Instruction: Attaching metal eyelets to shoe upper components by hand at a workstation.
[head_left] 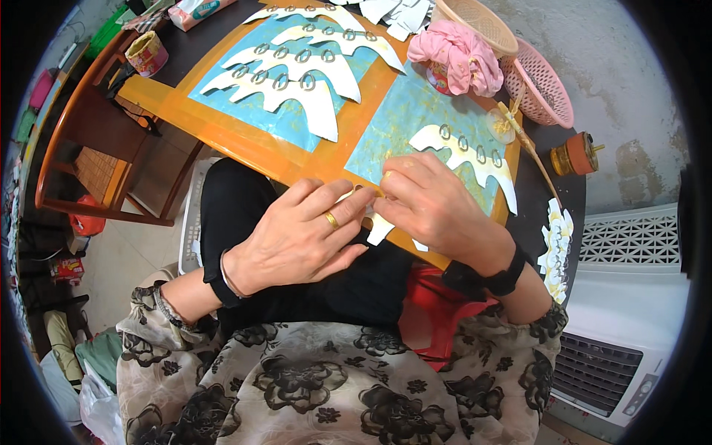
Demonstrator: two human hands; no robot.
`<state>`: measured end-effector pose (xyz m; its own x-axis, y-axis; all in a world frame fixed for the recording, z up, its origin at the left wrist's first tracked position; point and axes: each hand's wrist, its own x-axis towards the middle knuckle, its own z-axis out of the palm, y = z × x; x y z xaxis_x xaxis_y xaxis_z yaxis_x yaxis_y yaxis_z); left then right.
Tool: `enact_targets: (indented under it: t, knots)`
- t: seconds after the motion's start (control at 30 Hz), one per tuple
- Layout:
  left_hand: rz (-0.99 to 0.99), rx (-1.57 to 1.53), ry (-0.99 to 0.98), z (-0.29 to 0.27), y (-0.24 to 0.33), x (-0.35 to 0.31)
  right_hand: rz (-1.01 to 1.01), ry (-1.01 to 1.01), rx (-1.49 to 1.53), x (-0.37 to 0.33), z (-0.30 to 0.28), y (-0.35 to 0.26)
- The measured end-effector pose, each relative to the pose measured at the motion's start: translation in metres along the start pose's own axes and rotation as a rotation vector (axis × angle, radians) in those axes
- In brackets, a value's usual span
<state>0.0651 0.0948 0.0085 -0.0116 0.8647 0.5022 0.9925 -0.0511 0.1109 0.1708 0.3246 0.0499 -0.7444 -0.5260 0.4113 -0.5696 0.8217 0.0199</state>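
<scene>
My left hand (297, 237), with a gold ring on one finger, is closed on a small white scalloped piece (380, 230) at the front edge of the orange board (337, 159). Against it, my right hand (437, 215) pinches with thumb and forefinger; what lies between those fingertips is hidden. Grey metal loops show near the left fingers. Just beyond my right hand, a white scalloped strip (505, 187) with a row of oval metal loops lies on a blue sheet (386, 126). Several similar strips (319, 111) lie in rows at the far left of the board.
A pink cloth (460, 55), a pink basket (545, 85) and a beige basket (486, 26) stand far right. Near them are a stick (530, 144) and an amber pot (575, 153). White pieces (556, 252) are stacked by a cooler (630, 297). A wooden chair (96, 141) stands left.
</scene>
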Motion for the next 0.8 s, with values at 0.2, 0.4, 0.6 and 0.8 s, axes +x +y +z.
enact_targets:
  t: [0.2, 0.4, 0.6, 0.8]
  knots:
    - [0.010, 0.082, -0.021, 0.008, 0.001, -0.011, -0.006, -0.056, -0.051, -0.003, -0.004, -0.014]
    - [-0.019, 0.132, 0.033, 0.007, 0.006, -0.009, 0.056, -0.056, -0.001, -0.005, 0.005, -0.023]
    - [-0.048, 0.075, 0.049, 0.008, 0.005, -0.013, 0.132, -0.062, 0.024, -0.007, 0.004, -0.034]
    - [-0.122, -0.126, 0.080, -0.007, -0.010, -0.003, 0.154, 0.006, -0.057, -0.014, 0.010, -0.045]
